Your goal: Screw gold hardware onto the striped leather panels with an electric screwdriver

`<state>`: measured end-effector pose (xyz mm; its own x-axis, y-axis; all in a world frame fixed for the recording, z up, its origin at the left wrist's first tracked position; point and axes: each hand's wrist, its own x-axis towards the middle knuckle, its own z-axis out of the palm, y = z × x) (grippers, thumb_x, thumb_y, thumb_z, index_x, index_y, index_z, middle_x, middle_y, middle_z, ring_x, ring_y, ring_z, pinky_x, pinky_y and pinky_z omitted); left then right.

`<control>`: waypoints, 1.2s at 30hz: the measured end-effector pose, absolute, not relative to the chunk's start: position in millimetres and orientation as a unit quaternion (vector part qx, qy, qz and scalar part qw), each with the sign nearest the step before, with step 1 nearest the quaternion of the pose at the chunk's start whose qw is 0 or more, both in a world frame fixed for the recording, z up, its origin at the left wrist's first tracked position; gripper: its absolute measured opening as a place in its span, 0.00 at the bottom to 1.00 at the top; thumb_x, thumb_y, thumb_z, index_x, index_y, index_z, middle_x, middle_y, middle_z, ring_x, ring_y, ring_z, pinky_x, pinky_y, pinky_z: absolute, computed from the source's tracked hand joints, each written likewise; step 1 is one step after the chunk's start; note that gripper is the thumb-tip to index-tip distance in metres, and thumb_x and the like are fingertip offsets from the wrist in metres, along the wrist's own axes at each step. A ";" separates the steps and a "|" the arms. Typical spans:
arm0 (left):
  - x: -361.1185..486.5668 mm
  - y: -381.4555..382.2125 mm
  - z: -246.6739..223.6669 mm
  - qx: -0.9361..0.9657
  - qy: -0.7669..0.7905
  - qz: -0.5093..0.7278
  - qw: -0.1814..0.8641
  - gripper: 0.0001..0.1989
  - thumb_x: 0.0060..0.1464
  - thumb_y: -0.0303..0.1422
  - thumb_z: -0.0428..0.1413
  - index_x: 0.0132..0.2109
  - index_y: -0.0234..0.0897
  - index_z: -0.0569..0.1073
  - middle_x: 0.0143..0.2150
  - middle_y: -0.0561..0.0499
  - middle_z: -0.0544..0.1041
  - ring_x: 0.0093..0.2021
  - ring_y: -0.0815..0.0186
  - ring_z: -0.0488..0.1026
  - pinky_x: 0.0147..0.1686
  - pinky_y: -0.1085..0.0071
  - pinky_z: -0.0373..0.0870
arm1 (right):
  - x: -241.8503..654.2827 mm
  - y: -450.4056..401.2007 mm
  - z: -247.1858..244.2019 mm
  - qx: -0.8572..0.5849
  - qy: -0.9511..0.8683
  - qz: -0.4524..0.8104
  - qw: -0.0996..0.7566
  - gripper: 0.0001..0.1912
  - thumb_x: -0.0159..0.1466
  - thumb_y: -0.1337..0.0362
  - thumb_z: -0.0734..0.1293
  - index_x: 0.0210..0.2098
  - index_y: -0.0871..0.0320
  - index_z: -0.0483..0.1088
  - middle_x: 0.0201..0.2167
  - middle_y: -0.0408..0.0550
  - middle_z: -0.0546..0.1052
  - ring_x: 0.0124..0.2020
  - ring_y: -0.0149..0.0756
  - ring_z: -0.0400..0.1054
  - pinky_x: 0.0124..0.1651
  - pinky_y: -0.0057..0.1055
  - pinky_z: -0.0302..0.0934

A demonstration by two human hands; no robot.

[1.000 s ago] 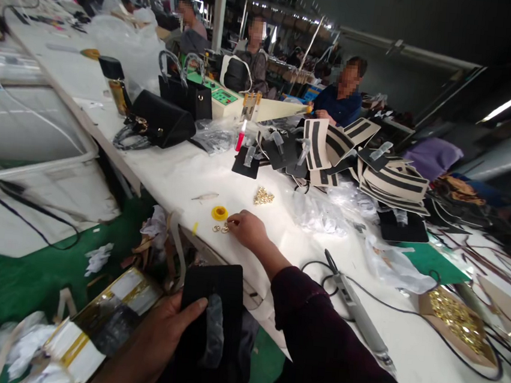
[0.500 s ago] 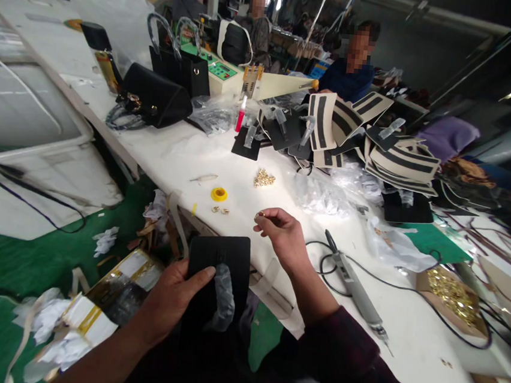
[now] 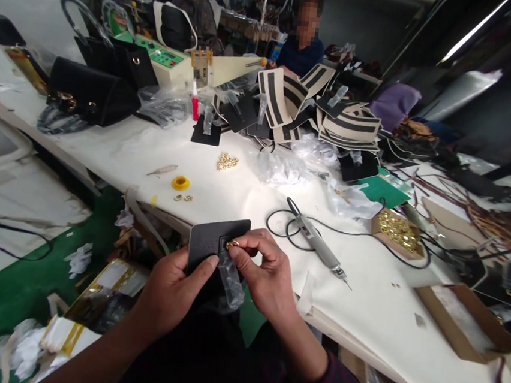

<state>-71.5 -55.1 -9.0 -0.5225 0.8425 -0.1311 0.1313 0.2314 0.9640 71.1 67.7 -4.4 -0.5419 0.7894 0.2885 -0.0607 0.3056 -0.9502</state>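
Note:
My left hand (image 3: 174,289) grips a black leather panel (image 3: 206,235) by its left side, thumb on top. A strap wrapped in clear plastic (image 3: 231,279) hangs from the panel's middle. Between the thumb and fingers of my right hand (image 3: 268,271) is a small gold metal fitting (image 3: 231,245), held against the panel where the strap starts. On the table beyond lie two gold rings (image 3: 183,198), a yellow tape roll (image 3: 181,183) and a heap of gold fittings (image 3: 227,162).
An electric screwdriver (image 3: 320,243) with a looped black cable lies to the right. Beyond it are a box of gold parts (image 3: 397,231) and an open cardboard box (image 3: 464,323). Striped bag panels (image 3: 347,125) and a black handbag (image 3: 96,92) stand at the back. A co-worker (image 3: 301,42) sits opposite.
My right hand has come down and left from above the table to the black panel, bringing the gold fitting against it. The panel has tilted, and the view has turned right.

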 end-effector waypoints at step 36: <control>-15.8 -66.1 -1.8 0.596 0.652 0.442 0.156 0.18 0.66 0.32 0.57 0.62 0.44 0.76 0.57 0.47 0.83 0.55 0.58 0.81 0.56 0.67 0.75 | 137.6 41.7 8.0 -0.260 -0.791 0.244 0.497 0.08 0.68 0.72 0.71 0.42 0.53 0.78 0.35 0.44 0.82 0.35 0.35 0.76 0.41 0.36 0.65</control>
<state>-15.8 -66.1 -1.8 -0.2397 0.9153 0.3236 0.6395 -0.1019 0.7620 137.6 41.7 8.0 -0.3703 0.6538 0.6599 0.1677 0.7458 -0.6447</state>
